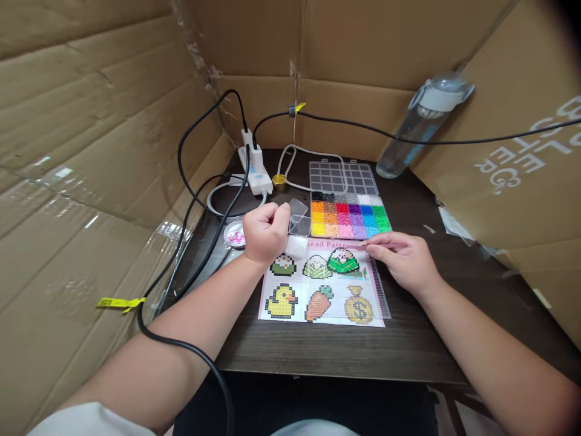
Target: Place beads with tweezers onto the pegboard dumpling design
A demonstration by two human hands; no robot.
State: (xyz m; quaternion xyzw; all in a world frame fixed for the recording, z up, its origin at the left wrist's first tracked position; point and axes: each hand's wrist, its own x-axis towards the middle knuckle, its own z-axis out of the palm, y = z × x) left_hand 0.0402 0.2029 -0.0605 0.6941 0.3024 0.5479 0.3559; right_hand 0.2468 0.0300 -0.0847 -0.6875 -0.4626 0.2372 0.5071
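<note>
Cardboard walls (91, 121) enclose a dark table (318, 351). Pattern sheet (318, 303), printed with a duck, a carrot and a money bag, lies flat near the table's front edge under a clear pegboard carrying a green bead figure (344, 261). Bead box (347, 217), lid open, sits just behind the sheet, its compartments sorted by colour. Water bottle (420, 124) leans against the rear wall. Left hand (265, 233) is curled into a loose fist above the sheet's upper left corner, touching small clear containers (299, 217). Right hand (403, 257) rests on the sheet's right edge, fingers pinched on thin tweezers (363, 245) pointing toward the bead figure.
</note>
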